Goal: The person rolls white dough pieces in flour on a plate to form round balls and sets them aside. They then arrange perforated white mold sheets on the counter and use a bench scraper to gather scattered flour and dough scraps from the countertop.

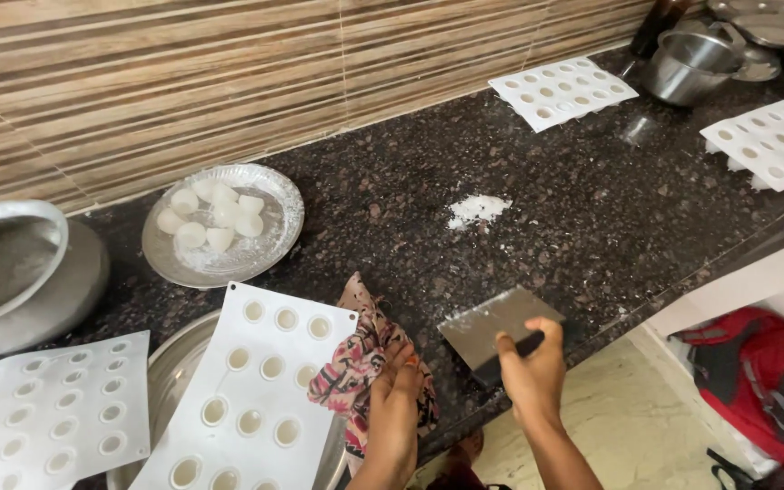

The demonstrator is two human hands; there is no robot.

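- Two hands low on the counter [592, 227]: right hand [533, 367] pinches the scraper [492, 328], blade angled up-left.
- Powder [476, 210] lies beyond the blade.
- Left hand [395, 399], fingers together, presses the cloth [360, 354].

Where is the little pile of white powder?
In the head view, the white powder lies on the dark counter near the middle, beyond the metal scraper in the right hand, right of the foil plate.
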